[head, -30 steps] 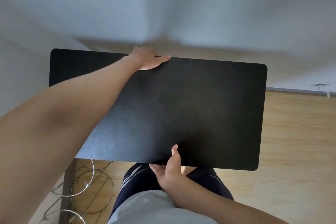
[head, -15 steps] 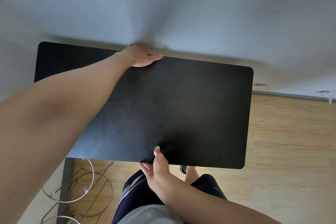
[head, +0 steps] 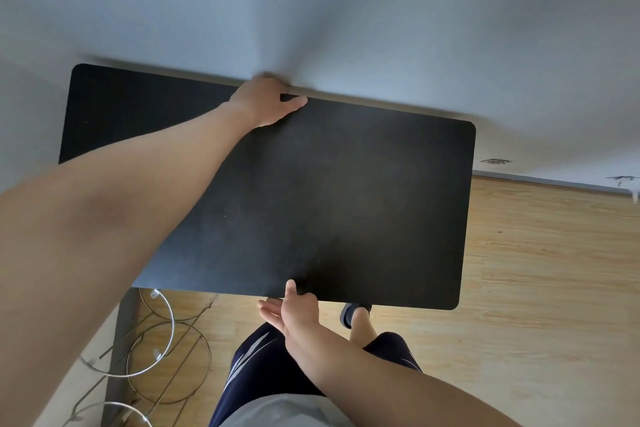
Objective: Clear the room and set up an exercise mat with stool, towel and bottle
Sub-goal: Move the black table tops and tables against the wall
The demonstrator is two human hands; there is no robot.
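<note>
Our left hand gripped the black tabletop at its far long edge, our right hand pinched the near one — long axis lying crosswise.

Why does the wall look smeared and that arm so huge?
Head view: the wall and the far edge of the black board by the left hand are blurred; the wide-angle lens swells the near left forearm; light is soft, no glare on the board; the right hand looks sharper.
</note>
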